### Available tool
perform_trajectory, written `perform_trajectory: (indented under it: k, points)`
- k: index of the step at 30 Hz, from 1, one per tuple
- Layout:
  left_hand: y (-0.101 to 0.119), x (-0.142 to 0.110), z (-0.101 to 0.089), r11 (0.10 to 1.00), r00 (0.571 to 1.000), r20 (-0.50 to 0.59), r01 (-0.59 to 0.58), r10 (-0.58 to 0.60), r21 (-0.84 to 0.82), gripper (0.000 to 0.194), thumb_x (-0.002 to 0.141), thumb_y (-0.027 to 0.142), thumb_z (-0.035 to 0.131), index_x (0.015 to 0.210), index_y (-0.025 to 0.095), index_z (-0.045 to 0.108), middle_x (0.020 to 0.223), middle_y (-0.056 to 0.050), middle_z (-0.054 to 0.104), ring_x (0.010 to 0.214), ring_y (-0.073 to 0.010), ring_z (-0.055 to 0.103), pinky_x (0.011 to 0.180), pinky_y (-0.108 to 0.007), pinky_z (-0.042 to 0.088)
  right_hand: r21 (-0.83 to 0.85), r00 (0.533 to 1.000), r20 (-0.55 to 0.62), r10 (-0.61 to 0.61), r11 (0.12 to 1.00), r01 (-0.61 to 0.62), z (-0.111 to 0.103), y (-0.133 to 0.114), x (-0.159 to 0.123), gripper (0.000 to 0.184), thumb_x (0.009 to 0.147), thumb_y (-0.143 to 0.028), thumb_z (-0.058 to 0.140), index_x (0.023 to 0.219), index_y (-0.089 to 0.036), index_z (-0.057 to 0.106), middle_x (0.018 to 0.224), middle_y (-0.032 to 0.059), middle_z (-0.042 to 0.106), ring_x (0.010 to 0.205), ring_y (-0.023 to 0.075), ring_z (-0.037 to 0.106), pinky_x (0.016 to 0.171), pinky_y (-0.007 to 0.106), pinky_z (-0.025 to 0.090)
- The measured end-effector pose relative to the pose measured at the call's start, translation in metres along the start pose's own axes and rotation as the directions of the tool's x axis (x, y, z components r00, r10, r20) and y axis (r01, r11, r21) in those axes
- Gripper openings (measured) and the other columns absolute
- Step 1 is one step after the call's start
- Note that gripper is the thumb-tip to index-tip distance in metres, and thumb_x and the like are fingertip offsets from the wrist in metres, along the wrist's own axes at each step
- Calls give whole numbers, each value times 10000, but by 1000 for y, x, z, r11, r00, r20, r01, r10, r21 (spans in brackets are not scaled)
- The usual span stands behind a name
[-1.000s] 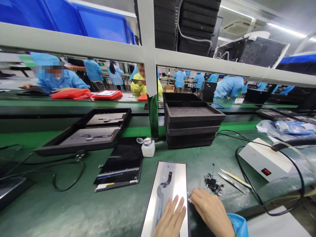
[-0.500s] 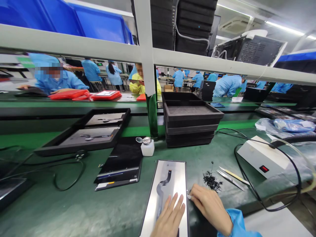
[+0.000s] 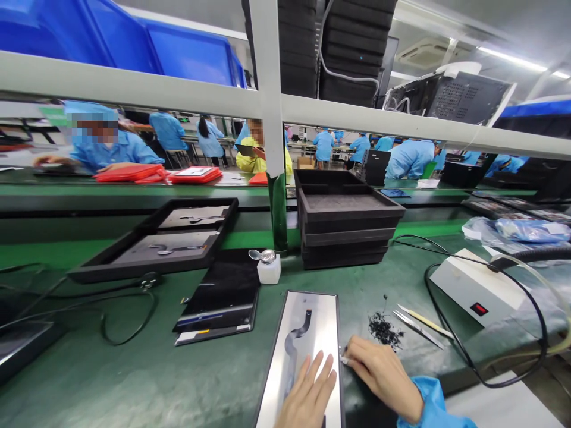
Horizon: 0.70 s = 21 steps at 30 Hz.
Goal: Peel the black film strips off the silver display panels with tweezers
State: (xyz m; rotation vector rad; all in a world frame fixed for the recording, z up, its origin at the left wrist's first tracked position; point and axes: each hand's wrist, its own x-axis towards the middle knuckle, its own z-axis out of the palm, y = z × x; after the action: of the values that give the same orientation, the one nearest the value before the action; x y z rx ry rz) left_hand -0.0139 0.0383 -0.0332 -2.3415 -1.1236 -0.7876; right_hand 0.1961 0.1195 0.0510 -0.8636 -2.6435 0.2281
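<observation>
While the left hand (image 3: 307,389) lies flat on the panel (image 3: 317,318), fingers slightly spread, gripping nothing, the right hand (image 3: 379,370), nearer the panel's right long edge, pinches a white scrap (image 3: 344,359) there; the panel points lengthwise away across the bench (image 3: 134,374).

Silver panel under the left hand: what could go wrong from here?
Firm pressure from the left hand, spread on the silver panel, might mark it or strain the ribbon cable close by. Black scraps lie near the right hand; a sweep could scatter some onto the panel.
</observation>
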Motion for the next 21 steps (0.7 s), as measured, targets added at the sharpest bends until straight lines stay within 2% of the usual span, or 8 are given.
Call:
perform_trajectory:
  k: [2, 4, 7, 9, 12, 15, 18, 21]
  points:
    - [1, 0, 1, 1000, 1000, -4, 11, -11, -15, 355, 1002, 112, 464, 1338, 90, 577, 1478, -113, 528, 1461, -270, 341, 1185, -423, 334, -26, 999, -20, 33, 999, -34, 3, -2, -1, 301, 1079, -265, 321, 844, -243, 508, 796, -21, 630, 707, 145, 653, 573, 241, 384]
    - [4, -1, 5, 999, 998, -54, 33, -34, -20, 344, 1019, 137, 434, 1321, 83, 589, 1490, -121, 513, 1470, -285, 322, 1185, -453, 326, -112, 999, -33, 30, 993, -34, 5, -5, -2, 302, 1079, -240, 307, 844, -240, 496, 790, -20, 626, 683, 151, 645, 551, 256, 357]
    - [7, -1, 8, 999, 996, -75, 46, -47, -15, 353, 1023, 119, 392, 1305, 84, 601, 1488, -113, 516, 1476, -282, 312, 1184, -457, 323, -262, 999, -33, -35, 965, 25, 6, -8, -2, 331, 1071, -176, 281, 817, -237, 485, 763, -18, 625, 640, 159, 621, 520, 287, 311]
    - [6, 1, 5, 999, 998, -47, 35, -36, -11, 353, 1019, 108, 396, 1305, 86, 602, 1470, -107, 538, 1474, -272, 317, 1185, -442, 326, -306, 996, -26, -83, 949, 71, 6, -7, -2, 345, 1067, -156, 279, 803, -235, 485, 758, -17, 631, 638, 161, 614, 512, 300, 293]
    - [2, 3, -2, 1000, 999, -28, 19, -20, -2, 347, 1014, 105, 412, 1304, 85, 602, 1442, -104, 568, 1467, -264, 330, 1188, -424, 323, -267, 993, -9, -116, 957, 110, 4, -2, -1, 355, 1076, -179, 274, 807, -232, 500, 765, -19, 638, 648, 154, 611, 516, 296, 303]
    - [-1, 3, -5, 1000, 1000, 0, 1, -1, -22, 343, 1006, 132, 467, 1326, 85, 584, 1433, -114, 574, 1445, -261, 370, 1187, -406, 326, -157, 995, 0, -103, 982, 101, 2, 2, -1, 364, 1091, -244, 256, 843, -236, 523, 785, -20, 643, 666, 145, 618, 545, 270, 347]
    - [1, -1, 2, 999, 1000, 0, 10, -10, -48, 373, 1006, 168, 491, 1363, 77, 550, 1446, -135, 556, 1439, -281, 375, 1184, -424, 326, -44, 999, -7, -43, 998, 43, 1, 1, -2, 367, 1097, -304, 247, 874, -241, 530, 810, -16, 643, 705, 139, 637, 582, 243, 385]
    - [7, -7, 17, 997, 997, -57, 52, -55, -62, 431, 1017, 190, 459, 1433, 77, 475, 1462, -164, 531, 1437, -302, 375, 1175, -484, 333, -82, 999, -39, 4, 997, -7, 3, -2, -3, 381, 1098, -287, 228, 874, -238, 533, 804, -9, 640, 704, 144, 640, 573, 246, 381]
